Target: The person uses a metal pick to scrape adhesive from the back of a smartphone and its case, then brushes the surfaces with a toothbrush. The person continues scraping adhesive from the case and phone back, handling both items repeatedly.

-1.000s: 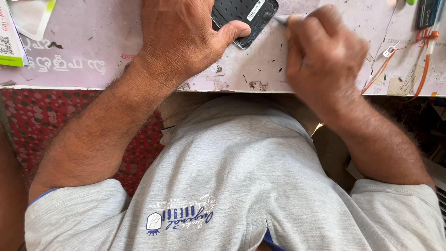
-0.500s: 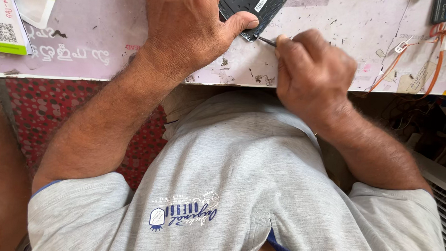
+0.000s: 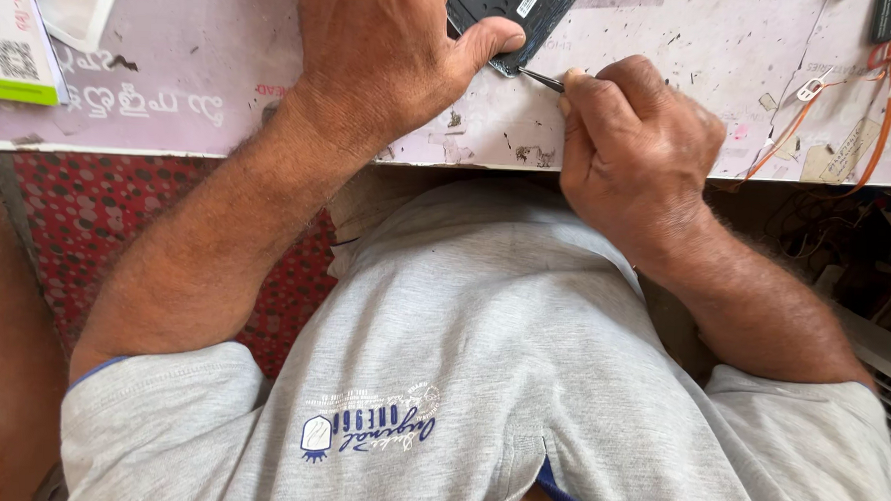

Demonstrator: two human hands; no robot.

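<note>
Head view, looking straight down over the person's chest at a pale, scuffed tabletop (image 3: 675, 50) running across the top of the frame.

At upper centre, the left hand (image 3: 389, 58) is lying flat and pressing down on a small dark device (image 3: 511, 8), a flat black slab with a perforated back and a white label, partly cut off by the top edge. The thumb is clamping the device's near corner against the tabletop; the other fingers are out of sight, so how far they are curled cannot be told.

Just right of it, the right hand (image 3: 635, 149) is closed in a pinch around a thin metal tool (image 3: 541, 80), probably tweezers or a fine pick. Its tip is meeting the device's lower edge beside the left thumb.

The device is looking light, stiff and fairly fragile at its seams, and likely to slide on the smooth surface, so holding it flat from above with the edges left free seems the safest grip. The tool is slender and slippery, best held close to its tip.

At upper left, a white and green box (image 3: 14, 41) is lying on the tabletop. At upper right, orange wires (image 3: 877, 109) are trailing over the tabletop's edge. Below, a grey T-shirt (image 3: 480, 382) is filling the lower frame, with red patterned fabric (image 3: 76, 224) at left.
</note>
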